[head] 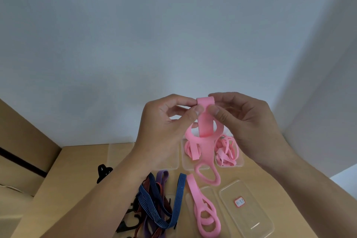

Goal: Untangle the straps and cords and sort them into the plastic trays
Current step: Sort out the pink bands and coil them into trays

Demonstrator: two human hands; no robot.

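Pink strap pinched by left hand and right hand, two far trays holding pink straps

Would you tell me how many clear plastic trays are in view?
5. Far row: left tray, middle tray, right tray. Nearer: strap tray beneath a pink strap, labelled tray. Others may be hidden.

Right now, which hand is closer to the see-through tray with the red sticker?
Right. The right hand is held up on the tray's side, pinching the pink strap; the left hand pinches it too, farther to the left.
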